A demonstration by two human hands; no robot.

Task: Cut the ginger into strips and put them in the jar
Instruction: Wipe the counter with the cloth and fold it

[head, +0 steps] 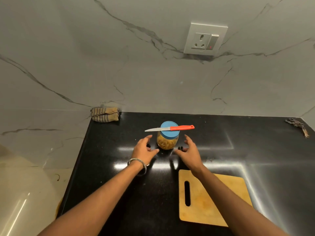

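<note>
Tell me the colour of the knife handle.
Red-orange; the knife handle shows in the head view, above the jar lid.

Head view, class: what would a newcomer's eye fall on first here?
First the knife, red-handled, balanced flat across the blue lid of the jar at the middle of the black counter. The left hand and right hand flank the jar, open, not touching it. A wooden board lies bare at the near right.
</note>
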